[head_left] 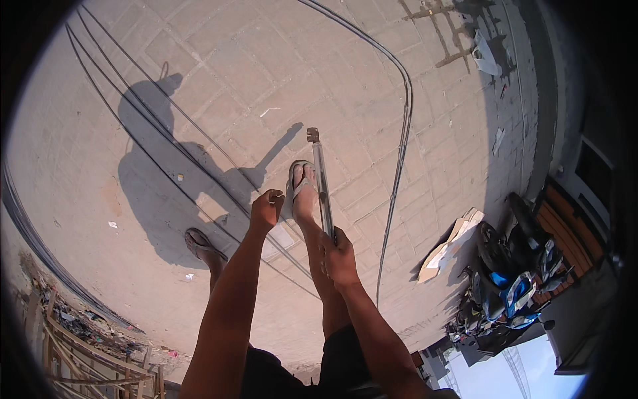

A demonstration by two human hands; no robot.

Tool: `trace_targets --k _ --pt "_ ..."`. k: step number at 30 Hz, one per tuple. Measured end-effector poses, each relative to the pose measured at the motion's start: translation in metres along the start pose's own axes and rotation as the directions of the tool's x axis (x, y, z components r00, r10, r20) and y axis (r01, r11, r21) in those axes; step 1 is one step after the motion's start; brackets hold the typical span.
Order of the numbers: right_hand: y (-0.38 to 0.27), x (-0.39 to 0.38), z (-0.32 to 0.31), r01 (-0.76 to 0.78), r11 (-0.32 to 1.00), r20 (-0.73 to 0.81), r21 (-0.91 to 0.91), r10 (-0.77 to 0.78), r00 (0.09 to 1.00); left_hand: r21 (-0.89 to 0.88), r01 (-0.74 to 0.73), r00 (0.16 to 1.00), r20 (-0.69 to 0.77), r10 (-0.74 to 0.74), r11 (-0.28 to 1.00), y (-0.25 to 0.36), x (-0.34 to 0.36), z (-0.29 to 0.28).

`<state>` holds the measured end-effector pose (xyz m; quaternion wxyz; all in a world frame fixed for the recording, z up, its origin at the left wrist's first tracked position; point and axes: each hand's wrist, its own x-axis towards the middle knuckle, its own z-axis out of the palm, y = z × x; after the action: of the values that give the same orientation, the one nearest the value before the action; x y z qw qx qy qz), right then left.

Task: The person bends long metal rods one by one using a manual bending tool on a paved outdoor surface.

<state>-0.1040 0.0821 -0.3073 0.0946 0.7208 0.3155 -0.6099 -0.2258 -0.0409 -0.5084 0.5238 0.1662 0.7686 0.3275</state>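
Right hand (339,256) clamped around lower end of long thin grey metal rod (322,183); rod runs up toward 12 o'clock from the fist and ends in a small bracket-like tip over the pale paved ground (219,73). Left hand (266,207) closed in a loose fist, at 10 o'clock from the right hand; whether it pinches anything, cannot tell. Foot in grey flip-flop sandal (300,178) just beside rod, at its 9 o'clock. Second sandalled foot (203,245) at 8 o'clock. Thick dark cable (403,126) curves at 3 o'clock of rod. Thin dark wires (159,126) cross ground at 10 o'clock. Parked motorbikes (505,279) at 4 o'clock.
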Motion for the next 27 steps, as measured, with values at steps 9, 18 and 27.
trace_targets --k 9,18,27 --pt "-0.145 0.179 -0.175 0.217 0.83 -0.339 -0.514 -0.429 0.837 0.156 0.101 0.992 0.057 -0.111 0.983 -0.012 -0.045 -0.006" --pt "-0.168 0.195 -0.157 0.055 0.64 -0.337 -0.766 -0.474 0.814 0.453 0.173 0.983 -0.026 -0.181 0.874 -0.053 -0.047 -0.089" --pt "-0.118 0.114 -0.161 0.248 0.669 -0.038 -0.701 -0.381 0.924 0.353 0.045 0.999 -0.038 -0.033 0.935 0.034 0.039 -0.045"
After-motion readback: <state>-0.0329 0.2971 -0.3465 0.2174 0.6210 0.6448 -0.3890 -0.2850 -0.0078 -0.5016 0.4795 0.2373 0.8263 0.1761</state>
